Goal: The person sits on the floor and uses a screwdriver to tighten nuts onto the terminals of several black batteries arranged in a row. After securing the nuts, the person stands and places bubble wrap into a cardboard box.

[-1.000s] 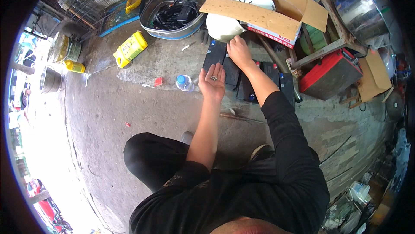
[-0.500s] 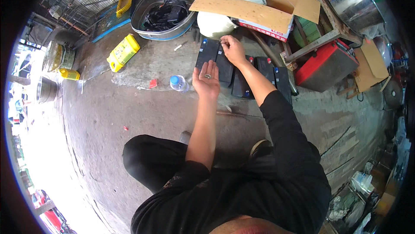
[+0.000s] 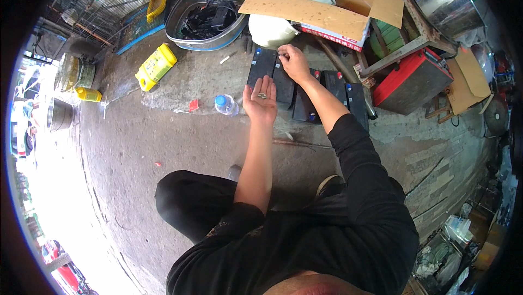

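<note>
We keep our hands apart: the left hand [image 3: 260, 107] lies open, palm up, with small metal pieces [image 3: 262, 96] on it; the right hand [image 3: 295, 64] bends its fingers together at the far end of a black battery [image 3: 284, 92] on the floor [image 3: 180, 137], and we cannot tell whether they pinch anything. Beyond, we see a rounded white shell [image 3: 268, 31] and a cardboard box [image 3: 310, 14]

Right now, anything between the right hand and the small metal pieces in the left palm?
Nothing visible. The small metal pieces lie uncovered on the upturned left hand; the right hand is just beyond, and the black batteries lie below.
</note>
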### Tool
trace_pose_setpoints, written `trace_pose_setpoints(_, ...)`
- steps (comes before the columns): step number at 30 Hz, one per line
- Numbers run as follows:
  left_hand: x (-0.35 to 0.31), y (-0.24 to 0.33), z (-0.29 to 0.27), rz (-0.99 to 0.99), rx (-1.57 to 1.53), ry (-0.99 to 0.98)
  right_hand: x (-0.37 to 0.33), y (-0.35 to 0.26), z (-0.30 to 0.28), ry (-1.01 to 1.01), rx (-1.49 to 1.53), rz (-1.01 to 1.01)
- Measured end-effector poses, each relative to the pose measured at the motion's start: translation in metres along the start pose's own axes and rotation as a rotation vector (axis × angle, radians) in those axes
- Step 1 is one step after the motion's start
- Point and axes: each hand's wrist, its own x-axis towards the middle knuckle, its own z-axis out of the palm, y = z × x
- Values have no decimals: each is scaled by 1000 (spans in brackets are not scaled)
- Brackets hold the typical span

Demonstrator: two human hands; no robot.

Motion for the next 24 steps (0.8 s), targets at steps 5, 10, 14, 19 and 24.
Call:
trace_pose_setpoints(5,1,-1,1,-4,-10,-4,-1,1,4,71,-173,8)
trace_pose_setpoints(10,0,1,1,-6,-22,11,-1,-5,6,84,-140,-52)
trace_pose_setpoints(14,0,0,4,-12,-24,17,-1,0,5,84,-198,-35)
trace_pose_setpoints(19,0,4,4,-9,-42,22,-2,-2,5,54,-190,-76)
trace_pose_setpoints(24,2,2,4,-13,-33,4,-1,0,5,74,-271,-65)
